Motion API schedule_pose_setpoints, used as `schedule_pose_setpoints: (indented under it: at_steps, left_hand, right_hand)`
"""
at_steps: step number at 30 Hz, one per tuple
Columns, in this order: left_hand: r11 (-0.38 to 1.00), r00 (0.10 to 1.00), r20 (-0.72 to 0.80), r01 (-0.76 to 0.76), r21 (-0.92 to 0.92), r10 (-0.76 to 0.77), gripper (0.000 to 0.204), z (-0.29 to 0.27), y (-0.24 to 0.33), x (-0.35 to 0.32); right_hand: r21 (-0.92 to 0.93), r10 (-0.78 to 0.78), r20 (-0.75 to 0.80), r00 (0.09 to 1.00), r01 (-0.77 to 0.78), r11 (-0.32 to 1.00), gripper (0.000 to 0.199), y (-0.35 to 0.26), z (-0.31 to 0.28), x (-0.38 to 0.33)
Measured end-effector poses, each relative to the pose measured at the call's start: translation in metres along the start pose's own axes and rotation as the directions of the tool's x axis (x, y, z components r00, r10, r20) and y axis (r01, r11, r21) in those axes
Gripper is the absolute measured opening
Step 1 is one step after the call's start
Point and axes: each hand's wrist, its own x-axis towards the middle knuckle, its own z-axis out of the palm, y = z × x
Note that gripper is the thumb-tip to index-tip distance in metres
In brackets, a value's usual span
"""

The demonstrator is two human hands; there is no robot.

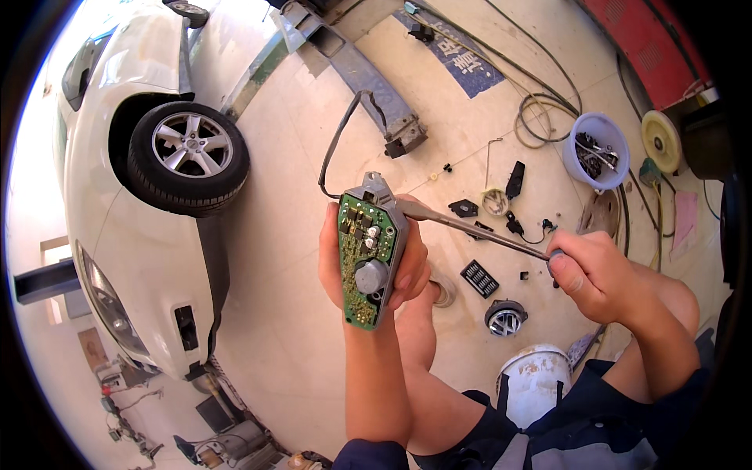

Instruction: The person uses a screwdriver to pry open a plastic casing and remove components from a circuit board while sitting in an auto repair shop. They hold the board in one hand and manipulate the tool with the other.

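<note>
Unit (356,243) with a bare green circuit board: we hold it up at mid-view, its board facing us. Biggest around us is a white car (141,243) on our left, 1 black-tyred wheel (190,145) turned toward us. Beyond the unit, a grey lift arm (352,74) reaches in across the pale floor. A stained white bucket (536,384) is near our legs, and farther off to the right sits a pale purple tub (573,160) of metal bits.

Our left hand (409,270) wraps the unit from below, gripping both long sides. Its long axis runs away from us, nearly in line with that forearm; a black cable loops from the far end. Our right hand (591,278), lower and well to the right, is closed around a long metal tool (486,234). The shaft slants across to the unit's upper right side; whether its tip touches, we cannot tell.

On the floor below the tool lie a round badge (505,319) and a slotted black piece (479,279).
</note>
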Motion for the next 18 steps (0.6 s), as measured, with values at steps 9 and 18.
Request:
schedule_pose_setpoints:
  at_steps: [9,18]
  left_hand:
    - [0.986,0.992,-0.010,0.129,0.108,-0.128,0.075,-0.013,0.000,-0.016]
    - [0.951,0.951,-0.139,0.291,0.101,-0.276,0.069,-0.017,0.003,-0.032]
  right_hand:
    - [-0.067,-0.058,0.000,0.998,0.058,0.996,0.023,0.008,-0.016,-0.005]
    - [-0.217,-0.133,-0.102,0.986,0.108,0.970,0.024,0.013,-0.028,-0.018]
